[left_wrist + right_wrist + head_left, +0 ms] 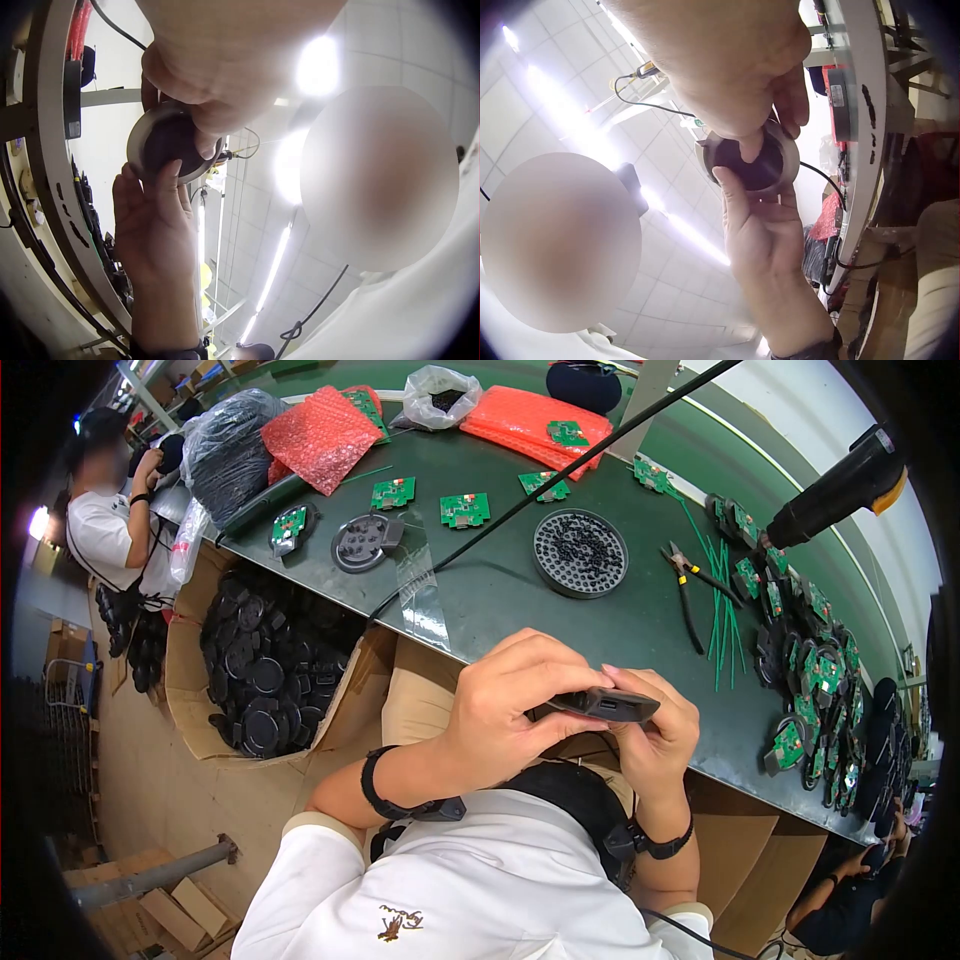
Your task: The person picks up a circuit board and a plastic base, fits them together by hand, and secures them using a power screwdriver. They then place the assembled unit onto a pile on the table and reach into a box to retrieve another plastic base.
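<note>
Both hands hold a round black plastic housing (607, 705) above the person's lap, in front of the table edge. In the head view its rim faces up, with a small port slot in it. My left hand (520, 695) pinches one side between thumb and fingers. On the opposite side, my right hand (655, 730) grips it with thumb and fingertips. Both wrist views show the disc's dark round face (169, 142), with the thumbs pressed on it and the fingers behind the rim.
The green table (480, 585) holds a round tray of small black parts (580, 552), cutters (688, 592), green sticks and circuit boards (464, 511). Housings with boards (820, 670) pile up at right. A carton (190, 700) of black housings stands left. A heat gun (840, 485) hangs upper right.
</note>
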A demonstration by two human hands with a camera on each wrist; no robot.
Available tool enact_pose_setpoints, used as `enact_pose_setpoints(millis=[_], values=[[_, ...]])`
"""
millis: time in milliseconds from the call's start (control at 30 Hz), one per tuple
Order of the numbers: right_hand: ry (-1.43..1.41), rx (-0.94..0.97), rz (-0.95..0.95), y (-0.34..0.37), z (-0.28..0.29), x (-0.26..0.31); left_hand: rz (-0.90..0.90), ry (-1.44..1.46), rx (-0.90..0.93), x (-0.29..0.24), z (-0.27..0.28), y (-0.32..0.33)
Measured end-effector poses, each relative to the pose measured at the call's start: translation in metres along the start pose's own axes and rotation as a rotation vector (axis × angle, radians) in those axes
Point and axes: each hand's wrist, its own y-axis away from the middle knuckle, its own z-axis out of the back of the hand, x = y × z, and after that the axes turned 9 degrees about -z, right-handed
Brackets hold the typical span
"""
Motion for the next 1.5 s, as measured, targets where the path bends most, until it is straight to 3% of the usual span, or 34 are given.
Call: enact_pose_setpoints(millis=[933, 1500], values=[[0.069, -0.007, 0.070, 0.001, 0.001, 0.009, 0.010, 0.025, 0.023, -0.003, 0.003, 0.001], [0.120, -0.063, 0.185, -0.003, 0.002, 0.007, -0.080, 0.020, 0.021, -0.001, 0.003, -0.001]])
